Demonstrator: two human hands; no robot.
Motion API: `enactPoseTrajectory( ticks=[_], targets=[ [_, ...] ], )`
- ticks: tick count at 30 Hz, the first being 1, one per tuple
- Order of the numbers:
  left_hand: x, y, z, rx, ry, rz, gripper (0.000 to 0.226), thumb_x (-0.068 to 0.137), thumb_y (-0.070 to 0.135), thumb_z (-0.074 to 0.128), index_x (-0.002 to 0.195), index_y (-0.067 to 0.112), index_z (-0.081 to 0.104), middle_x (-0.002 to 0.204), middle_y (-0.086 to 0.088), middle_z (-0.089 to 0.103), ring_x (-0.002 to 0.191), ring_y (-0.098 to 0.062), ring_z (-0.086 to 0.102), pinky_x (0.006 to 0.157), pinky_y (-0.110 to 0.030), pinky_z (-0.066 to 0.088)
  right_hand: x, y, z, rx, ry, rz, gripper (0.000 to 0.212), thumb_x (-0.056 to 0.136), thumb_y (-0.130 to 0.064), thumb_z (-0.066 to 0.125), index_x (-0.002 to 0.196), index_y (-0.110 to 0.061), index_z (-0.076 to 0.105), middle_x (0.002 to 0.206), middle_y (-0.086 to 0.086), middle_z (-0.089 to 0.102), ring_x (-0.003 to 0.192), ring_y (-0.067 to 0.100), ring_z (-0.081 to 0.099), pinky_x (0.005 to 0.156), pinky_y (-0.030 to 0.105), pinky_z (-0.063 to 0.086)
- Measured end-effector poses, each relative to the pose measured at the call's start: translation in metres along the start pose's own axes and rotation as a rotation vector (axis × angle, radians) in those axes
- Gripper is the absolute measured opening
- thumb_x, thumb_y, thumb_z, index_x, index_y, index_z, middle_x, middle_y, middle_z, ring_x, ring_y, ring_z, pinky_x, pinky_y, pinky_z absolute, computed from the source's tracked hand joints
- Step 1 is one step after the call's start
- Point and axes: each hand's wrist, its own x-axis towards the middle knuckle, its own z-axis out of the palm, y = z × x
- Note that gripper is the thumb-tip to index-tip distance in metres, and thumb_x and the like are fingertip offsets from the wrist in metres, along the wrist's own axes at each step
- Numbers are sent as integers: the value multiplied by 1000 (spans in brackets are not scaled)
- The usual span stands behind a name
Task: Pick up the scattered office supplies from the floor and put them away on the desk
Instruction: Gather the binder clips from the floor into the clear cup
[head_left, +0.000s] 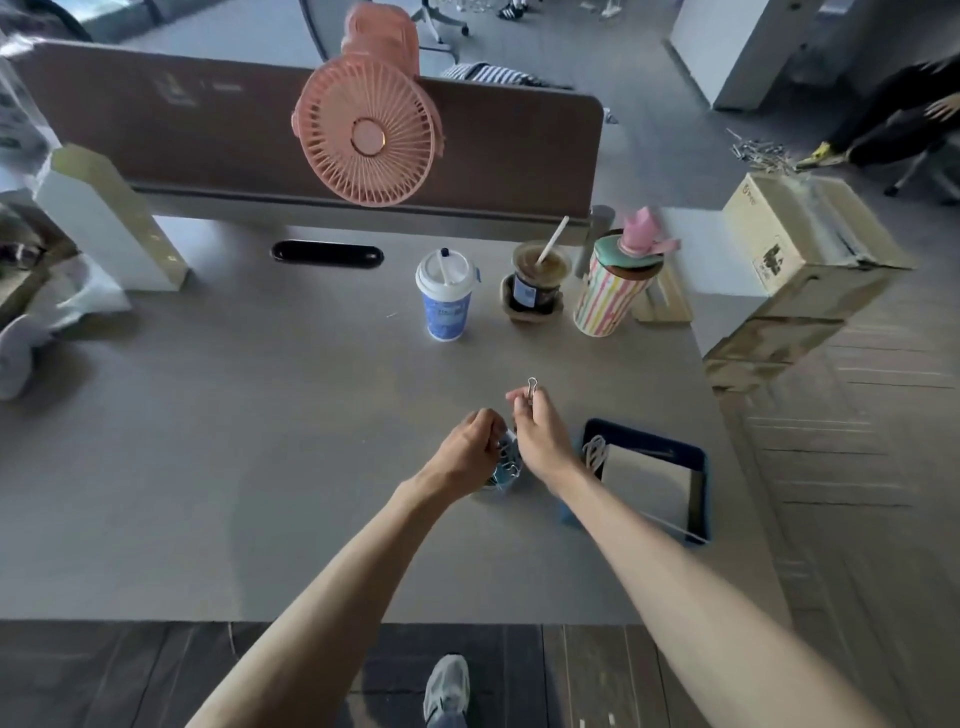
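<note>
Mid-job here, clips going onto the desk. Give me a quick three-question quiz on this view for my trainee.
1. True or false: the right hand pinches one silver wire clip above the grey desk, while the left hand grips a bunch of clips.
2. What lies in the dark blue rectangular tray? A) a white sheet and loose wire clips; B) scissors; C) a cup.
3. How many drink cups stand on the desk in front of the pink clip-on fan?
Key: 1 true. 2 A. 3 three: a white-lidded blue paper cup, a clear cup of brown drink, a striped tumbler.
</note>
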Motion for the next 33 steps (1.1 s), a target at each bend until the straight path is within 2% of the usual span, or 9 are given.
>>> enactPoseTrajectory(
  ticks=[3, 5, 7, 12, 15, 19, 22, 27, 33],
  targets=[
    [-3, -7, -4, -28, 4, 90, 46, 76, -3, 65, 120, 0, 51, 109, -14, 58, 96, -26, 58, 74, -13, 36, 1, 2, 5, 84, -46, 50, 20, 102, -11, 37, 104, -20, 54, 97, -2, 60, 76, 6, 60, 71, 23, 50],
    [-5, -10, -8, -68, 25, 139, 58, 73, -1, 71, 126, 1, 48, 112, -12, 60, 97, -23, 59, 77, -19, 45, -2, 4, 6, 111, -73, 52, 30, 99, -4, 37, 99, -27, 57, 96, 2, 64, 71, 11, 60, 68, 30, 52],
    [-7, -10, -11, -117, 54, 136, 54, 74, -3, 70, 123, 0, 49, 112, -13, 61, 95, -23, 62, 77, -32, 52, -4, 5, 4, 92, -66, 16, 40, 94, 4, 39, 98, -29, 61, 100, -1, 65, 81, 10, 60, 73, 24, 48],
    [-21, -16, -20, -132, 161, 15, 39, 78, -3, 61, 115, 2, 52, 108, -12, 63, 96, -25, 62, 82, -35, 51, -6, -4, 10, 37, -91, -12, 46, 87, 12, 38, 98, -23, 66, 97, -5, 63, 91, 11, 59, 74, 19, 47],
    [-30, -26, -26, -105, 185, -17, 33, 79, -3, 58, 112, 2, 53, 106, -13, 64, 97, -28, 61, 84, -38, 51, -8, -2, 16, -144, -124, -120, 35, 82, 10, 49, 96, -15, 68, 99, 0, 66, 96, 16, 60, 76, 15, 41],
    [-39, -36, -33, -31, 179, -21, 30, 81, 1, 58, 111, 4, 54, 109, -9, 63, 100, -26, 59, 84, -32, 48, -15, 7, 6, -459, -191, -342, 41, 67, 15, 51, 96, -8, 70, 107, 9, 64, 98, 26, 59, 77, 22, 41],
    [-43, -38, -35, 23, 165, -22, 32, 82, 3, 56, 113, 7, 53, 113, -8, 61, 102, -25, 58, 82, -30, 46, -20, 11, -5, -631, -198, -412, 44, 70, 14, 53, 104, -8, 69, 118, 8, 60, 105, 29, 58, 82, 30, 47],
    [-52, -21, -32, 97, 154, 30, 25, 87, 13, 58, 112, 8, 57, 113, -11, 62, 102, -28, 59, 82, -32, 47, -37, 4, -25, -632, -119, -454, 31, 83, 6, 51, 103, -9, 69, 117, 7, 61, 106, 28, 58, 88, 34, 48],
    [-88, 27, -13, 240, 133, 220, 29, 86, 12, 57, 115, 12, 56, 118, -11, 58, 97, -35, 58, 74, -36, 49, -113, 14, -84, -661, 8, -576, 28, 84, 5, 53, 103, -7, 69, 112, 7, 65, 97, 26, 61, 76, 27, 44]
  ],
)
